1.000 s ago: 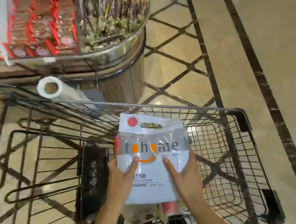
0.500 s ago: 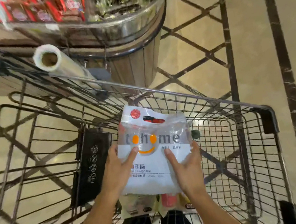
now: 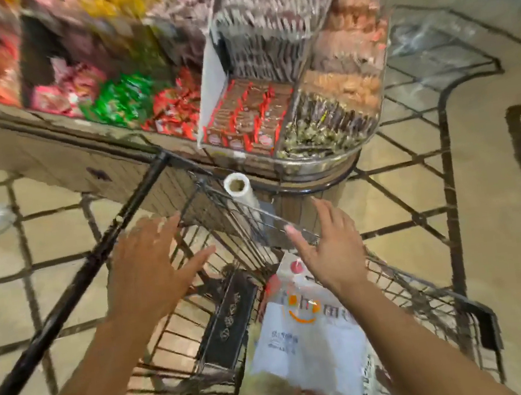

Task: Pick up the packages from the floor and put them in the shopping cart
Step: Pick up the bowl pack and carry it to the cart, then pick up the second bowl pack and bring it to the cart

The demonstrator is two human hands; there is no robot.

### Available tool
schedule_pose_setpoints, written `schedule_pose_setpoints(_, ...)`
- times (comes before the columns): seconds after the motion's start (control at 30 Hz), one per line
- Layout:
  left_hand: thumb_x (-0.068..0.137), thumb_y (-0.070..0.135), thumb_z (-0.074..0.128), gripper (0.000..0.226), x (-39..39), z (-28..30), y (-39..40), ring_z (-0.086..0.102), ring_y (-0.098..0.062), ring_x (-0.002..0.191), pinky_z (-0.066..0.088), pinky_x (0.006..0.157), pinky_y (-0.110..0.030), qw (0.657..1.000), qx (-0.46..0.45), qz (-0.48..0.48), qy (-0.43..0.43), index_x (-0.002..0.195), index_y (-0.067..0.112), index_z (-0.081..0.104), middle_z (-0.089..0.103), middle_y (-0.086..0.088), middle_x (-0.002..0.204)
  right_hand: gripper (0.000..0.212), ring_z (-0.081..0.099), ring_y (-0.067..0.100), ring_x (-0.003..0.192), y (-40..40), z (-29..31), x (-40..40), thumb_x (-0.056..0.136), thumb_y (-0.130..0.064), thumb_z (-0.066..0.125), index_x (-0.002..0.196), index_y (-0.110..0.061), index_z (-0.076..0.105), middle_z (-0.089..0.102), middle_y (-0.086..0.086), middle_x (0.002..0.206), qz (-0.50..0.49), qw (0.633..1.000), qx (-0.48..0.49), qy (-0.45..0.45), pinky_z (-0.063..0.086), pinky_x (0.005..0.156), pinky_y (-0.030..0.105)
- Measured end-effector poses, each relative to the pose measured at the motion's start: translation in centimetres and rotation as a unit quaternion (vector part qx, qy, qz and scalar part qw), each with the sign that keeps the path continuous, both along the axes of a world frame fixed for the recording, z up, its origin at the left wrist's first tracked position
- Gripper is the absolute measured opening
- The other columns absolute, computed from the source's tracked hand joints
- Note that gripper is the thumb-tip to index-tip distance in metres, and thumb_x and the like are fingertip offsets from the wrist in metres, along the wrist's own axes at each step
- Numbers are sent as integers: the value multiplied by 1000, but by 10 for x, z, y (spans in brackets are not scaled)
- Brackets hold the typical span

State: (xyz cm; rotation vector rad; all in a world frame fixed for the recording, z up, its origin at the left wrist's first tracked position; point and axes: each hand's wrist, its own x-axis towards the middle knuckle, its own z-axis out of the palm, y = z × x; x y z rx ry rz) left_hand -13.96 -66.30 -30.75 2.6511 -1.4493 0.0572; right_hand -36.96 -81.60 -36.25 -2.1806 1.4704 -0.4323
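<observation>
Both hands hang spread and empty above the shopping cart. The left hand has its fingers fanned wide, palm down, thumb angled toward the middle, holding nothing; it hovers over the left part of the wire basket, close to the black cart handle bar that runs diagonally under it. The right hand is likewise splayed, its fingers pointing forward and its thumb reaching left, touching nothing that can be made out.

Just below the right wrist, the white plastic package lies inside the basket, printed with grey letters and an orange smile, a red round mark near its top edge. It rests on other packages at the basket's near end, which are blurred; yellowish and red wrapping shows beneath it. A black panel sits left of it inside the cart.

Beyond the cart's far rim stands a roll of clear plastic bags, fixed to the rounded end of a display stand filled with wrapped sweets in red, green and brown. The tiled floor carries dark diamond lines.
</observation>
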Motion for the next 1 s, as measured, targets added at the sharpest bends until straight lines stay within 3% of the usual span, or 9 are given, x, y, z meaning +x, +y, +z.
schedule_pose_setpoints(0.23,84,89,31,98,101,106,110,54,-40,137,39,114,-62,990,-61,78,-100,144,17,63,61,-19,146,96,28,31,154,35,125,124,83,-91,16,163,-37,26,31,-3,169,176,979,-98,24,30,120,54)
schedule_pose_setpoints(0.47,77,98,12,113,207,167,254,50,-35,142,33,118,-59,975,-79,163,-128,150,23,56,58,-11,152,96,29,33,154,149,224,273,82,-91,13,162,-39,25,31,-3,169,291,932,-213,31,30,120,58)
schedule_pose_setpoints(0.6,77,95,16,109,259,188,335,42,-31,148,31,121,-54,964,-71,215,-141,157,28,46,51,-8,159,89,26,31,156,224,248,356,90,-87,24,163,-37,23,30,-4,169,344,905,-244,49,27,122,59)
schedule_pose_setpoints(0.73,78,95,16,108,305,198,410,42,-31,147,34,119,-54,955,-87,246,-138,157,28,44,51,-8,158,90,34,32,151,297,257,431,89,-87,24,162,-33,30,37,0,166,392,881,-264,37,35,117,58)
schedule_pose_setpoints(0.83,84,93,21,102,336,197,457,39,-29,150,31,121,-55,948,-93,268,-142,159,28,42,48,-7,160,98,30,34,154,340,255,485,84,-90,16,162,-33,30,38,2,166,419,869,-262,29,29,121,57)
schedule_pose_setpoints(1.0,80,97,15,107,401,186,511,32,-27,154,25,125,-54,938,-90,316,-114,163,31,33,40,-5,166,88,28,32,154,385,246,575,91,-86,28,163,-35,25,33,2,169,457,849,-261,32,23,121,57)
